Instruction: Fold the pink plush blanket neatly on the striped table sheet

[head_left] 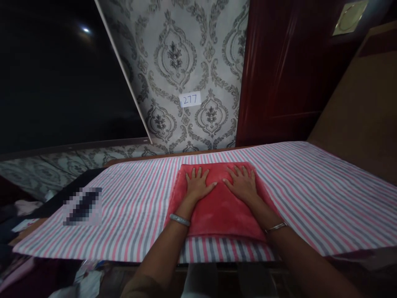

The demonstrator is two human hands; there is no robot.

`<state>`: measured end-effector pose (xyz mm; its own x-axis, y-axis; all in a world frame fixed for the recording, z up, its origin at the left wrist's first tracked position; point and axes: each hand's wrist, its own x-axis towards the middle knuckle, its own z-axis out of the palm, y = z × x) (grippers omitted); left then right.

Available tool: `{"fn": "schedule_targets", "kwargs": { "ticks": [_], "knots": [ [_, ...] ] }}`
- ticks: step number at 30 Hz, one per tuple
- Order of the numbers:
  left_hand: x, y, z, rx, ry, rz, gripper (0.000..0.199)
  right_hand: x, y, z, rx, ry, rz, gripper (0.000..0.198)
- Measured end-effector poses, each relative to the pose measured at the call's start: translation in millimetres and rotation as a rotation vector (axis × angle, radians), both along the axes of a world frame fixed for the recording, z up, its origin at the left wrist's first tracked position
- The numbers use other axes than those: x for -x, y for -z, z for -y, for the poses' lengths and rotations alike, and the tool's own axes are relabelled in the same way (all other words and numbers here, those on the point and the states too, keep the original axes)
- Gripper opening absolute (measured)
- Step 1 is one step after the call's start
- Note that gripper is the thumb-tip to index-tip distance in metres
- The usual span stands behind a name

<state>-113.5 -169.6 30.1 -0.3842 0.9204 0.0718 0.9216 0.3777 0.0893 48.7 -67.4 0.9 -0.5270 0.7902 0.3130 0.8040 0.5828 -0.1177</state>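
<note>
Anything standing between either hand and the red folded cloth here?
Nothing visible does. The left hand and right hand both rest directly on top of the red folded cloth, fingers spread; the striped cover lies underneath it.

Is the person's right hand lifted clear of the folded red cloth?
No, the right hand lies palm down with fingers spread on the red cloth, as does the left hand.

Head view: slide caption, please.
Both hands rest flat on folded red plush fabric atop a pink, grey and white striped cloth.
</note>
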Motion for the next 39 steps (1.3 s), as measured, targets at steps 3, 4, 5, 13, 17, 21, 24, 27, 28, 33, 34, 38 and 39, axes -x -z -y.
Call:
{"fn": "schedule_targets", "kwargs": {
  "ticks": [3, 4, 5, 13, 17, 21, 24, 27, 28, 33, 34, 38, 39],
  "knots": [
    [-0.5, -0.4, 1.3, -0.003, -0.004, 0.000, 0.079, 0.5, 3.3, -1.8, -0.007, -0.008, -0.007, 0.062],
    [-0.2, 0.1, 1.3, -0.006, -0.005, 0.001, 0.080, 0.7, 4.4, -2.5, -0.010, -0.009, -0.009, 0.062],
    [0.3, 1.0, 1.0, -0.010, -0.006, 0.004, 0.080, 0.9, 5.3, -3.2, -0.014, -0.011, -0.009, 0.063],
    [5.0, 11.1, -1.0, -0.056, -0.009, 0.011, 0.079, 2.4, 4.9, -2.8, 0.000, 0.010, 0.006, 0.063],
    [4.0, 12.6, -0.3, -0.084, -0.009, 0.006, 0.082, 2.4, 7.9, -4.1, -0.010, 0.015, 0.020, 0.063],
    [3.6, 11.9, 0.0, -0.074, -0.006, 0.021, 0.083, 2.2, 13.0, -6.5, -0.035, 0.020, 0.019, 0.063],
    [4.8, 11.4, 0.1, -0.079, 0.000, 0.027, 0.083, 2.4, 13.3, -6.2, -0.054, 0.020, 0.015, 0.062],
    [6.1, 10.5, -0.6, -0.082, 0.003, 0.005, 0.081, 3.0, 10.0, -3.9, -0.047, 0.025, 0.005, 0.061],
    [6.4, 9.9, -1.1, -0.077, 0.002, -0.002, 0.081, 3.1, 8.4, -3.0, -0.041, 0.026, 0.000, 0.060],
    [6.8, 5.1, -4.1, -0.064, -0.001, -0.018, 0.078, 2.7, -0.5, -0.3, 0.000, 0.024, -0.029, 0.061],
    [6.8, 4.2, -4.2, -0.068, -0.004, -0.020, 0.077, 2.3, -2.1, -0.1, 0.013, 0.024, -0.033, 0.061],
    [7.9, 3.1, -2.5, -0.108, -0.030, -0.018, 0.069, 0.4, -8.3, 1.1, 0.068, 0.016, -0.032, 0.064],
    [8.3, 3.5, -1.8, -0.116, -0.035, -0.023, 0.068, -0.2, -9.6, 1.6, 0.078, 0.012, -0.030, 0.065]
  ]
}}
